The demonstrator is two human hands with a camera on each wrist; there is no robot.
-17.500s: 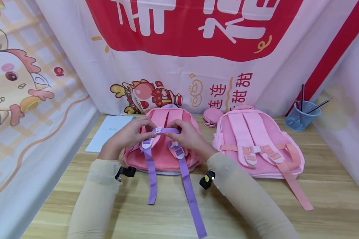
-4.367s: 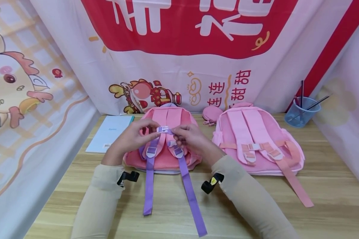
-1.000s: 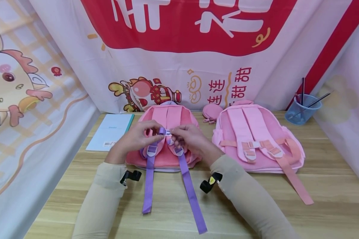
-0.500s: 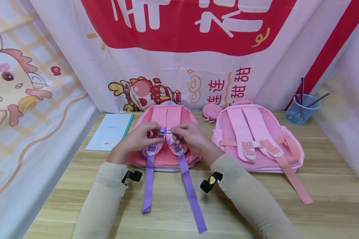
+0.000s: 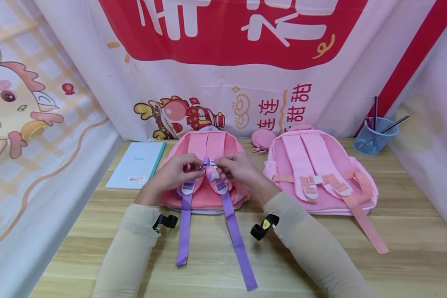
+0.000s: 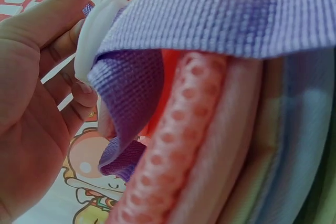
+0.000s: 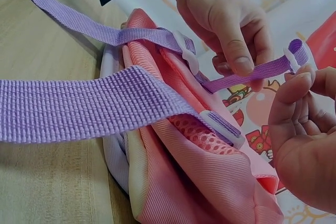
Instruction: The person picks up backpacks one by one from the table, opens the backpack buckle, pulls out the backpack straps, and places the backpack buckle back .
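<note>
In the head view, a pink backpack [image 5: 197,200] with purple straps lies with its strap side up. Above it my right hand [image 5: 242,169] pinches a white plastic buckle [image 5: 210,164], thumb and fingertips at its edge. A small loop of purple webbing [image 7: 300,51] stands up through the buckle in the right wrist view. My left hand [image 5: 176,171] pinches the purple strap [image 7: 262,71] leading to that buckle, a short way from it. Below the hands, white strap adjusters [image 5: 188,187] sit on the shoulder straps, with two purple tails hanging onto the table.
On the right lies a second pink backpack [image 5: 287,165] with salmon straps, a round pink pouch [image 5: 263,138] beside its top. A light blue notebook [image 5: 134,163] is at the left. A blue mesh cup [image 5: 376,138] with pens stands at the back right of the wooden table [image 5: 216,256].
The left fingertips have drawn slightly away from the buckle, and the purple loop stands more upright. Earlier the strap ran flat between both hands; the left tail hangs longer than 17.5 s ago.
</note>
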